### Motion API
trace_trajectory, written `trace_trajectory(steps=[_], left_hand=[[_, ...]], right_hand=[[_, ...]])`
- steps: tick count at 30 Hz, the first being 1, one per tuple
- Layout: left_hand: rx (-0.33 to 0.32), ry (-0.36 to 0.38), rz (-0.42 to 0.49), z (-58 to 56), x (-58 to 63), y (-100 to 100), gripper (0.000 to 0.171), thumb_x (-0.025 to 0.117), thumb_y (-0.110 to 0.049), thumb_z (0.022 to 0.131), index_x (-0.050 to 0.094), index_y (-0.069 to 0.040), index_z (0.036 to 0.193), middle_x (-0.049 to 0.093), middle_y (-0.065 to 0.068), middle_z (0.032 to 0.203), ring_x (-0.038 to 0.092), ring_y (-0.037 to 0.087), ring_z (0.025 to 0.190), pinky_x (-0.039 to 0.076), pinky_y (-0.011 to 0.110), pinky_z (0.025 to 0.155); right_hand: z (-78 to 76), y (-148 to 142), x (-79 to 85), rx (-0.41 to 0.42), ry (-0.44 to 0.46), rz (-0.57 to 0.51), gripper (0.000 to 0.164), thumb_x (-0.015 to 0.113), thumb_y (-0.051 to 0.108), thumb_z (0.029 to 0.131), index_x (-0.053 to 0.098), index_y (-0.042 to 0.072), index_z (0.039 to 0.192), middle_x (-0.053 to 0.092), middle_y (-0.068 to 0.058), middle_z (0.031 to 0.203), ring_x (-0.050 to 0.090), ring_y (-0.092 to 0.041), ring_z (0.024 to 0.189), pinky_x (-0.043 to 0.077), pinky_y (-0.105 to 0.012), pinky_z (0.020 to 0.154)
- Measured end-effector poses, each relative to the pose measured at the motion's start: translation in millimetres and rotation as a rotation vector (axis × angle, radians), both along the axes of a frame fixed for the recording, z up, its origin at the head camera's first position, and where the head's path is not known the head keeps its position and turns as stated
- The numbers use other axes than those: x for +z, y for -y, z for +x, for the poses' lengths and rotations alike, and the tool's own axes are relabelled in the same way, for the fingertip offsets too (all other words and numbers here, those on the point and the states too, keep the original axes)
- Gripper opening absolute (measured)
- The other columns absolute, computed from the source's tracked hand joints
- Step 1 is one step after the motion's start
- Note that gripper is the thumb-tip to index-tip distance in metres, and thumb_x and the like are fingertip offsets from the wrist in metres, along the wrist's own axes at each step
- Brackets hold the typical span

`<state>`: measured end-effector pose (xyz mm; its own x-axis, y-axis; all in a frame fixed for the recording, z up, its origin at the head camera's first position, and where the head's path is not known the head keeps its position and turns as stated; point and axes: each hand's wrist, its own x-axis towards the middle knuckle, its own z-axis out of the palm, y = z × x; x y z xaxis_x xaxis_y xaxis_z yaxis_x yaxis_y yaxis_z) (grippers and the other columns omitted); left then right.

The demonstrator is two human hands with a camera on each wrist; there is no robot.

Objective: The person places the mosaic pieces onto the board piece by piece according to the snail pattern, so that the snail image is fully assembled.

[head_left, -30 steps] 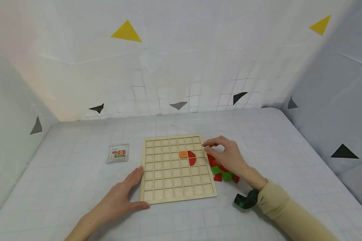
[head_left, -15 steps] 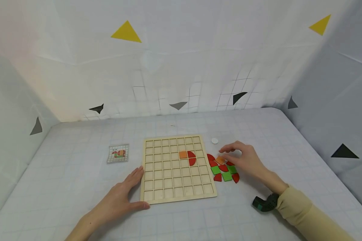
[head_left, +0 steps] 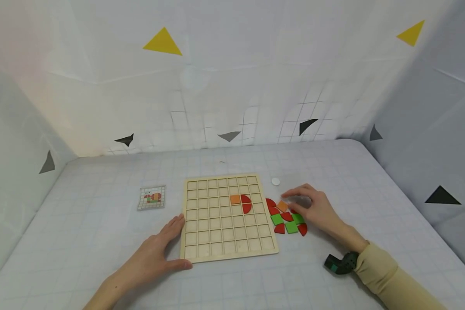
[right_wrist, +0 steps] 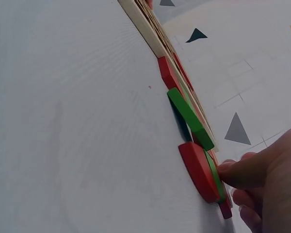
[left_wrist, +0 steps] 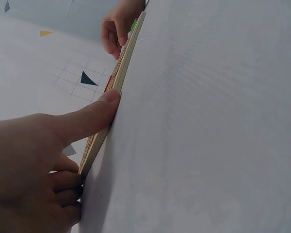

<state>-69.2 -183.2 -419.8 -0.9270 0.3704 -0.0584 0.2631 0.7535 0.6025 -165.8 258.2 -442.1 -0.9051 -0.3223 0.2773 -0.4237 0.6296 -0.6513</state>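
Observation:
My left hand (head_left: 153,252) steadies the wooden grid board (head_left: 269,251) at its left side. Its fingers lie along the left edge and its thumb rests at the near left corner, also seen on the board's rim (left_wrist: 131,47) in the left wrist view. Set into the board are an orange square tile (head_left: 235,199) and red quarter-circle tiles (head_left: 246,203) forming a half disc. Right of the board, my right hand (head_left: 318,211) pinches a second orange square tile (head_left: 282,206) between thumb and fingertips, over the loose pile. In the right wrist view that tile is hidden.
Several loose green squares (head_left: 291,227) and red quarter-circle tiles (head_left: 302,229) lie beside the board. Behind them is a white disc (head_left: 275,181). A small pattern card (head_left: 152,197) lies left of the board. A dark wrist device (head_left: 342,263) hangs from the right sleeve.
My right hand has moved right, from the board's right edge to the loose pile, uncovering the white disc, and has closed on the orange square tile. The left hand stays put.

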Motion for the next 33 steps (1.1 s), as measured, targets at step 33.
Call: trace_trajectory(steps=[33], left_hand=[[0.003,0.013,-0.004,0.2,2.3,-0.6,0.11,0.082,-0.058,0.071,0.033,-0.008,0.156,0.029,0.009,0.164,0.03,0.033,0.149,0.035,0.066,0.108]], right_hand=[[-0.3,2.1,-4.0,-0.111,-0.046,0.018,0.025,0.085,0.019,0.081,0.076,0.021,0.105,0.065,0.007,0.101,0.056,-0.009,0.099,0.047,-0.02,0.083]])
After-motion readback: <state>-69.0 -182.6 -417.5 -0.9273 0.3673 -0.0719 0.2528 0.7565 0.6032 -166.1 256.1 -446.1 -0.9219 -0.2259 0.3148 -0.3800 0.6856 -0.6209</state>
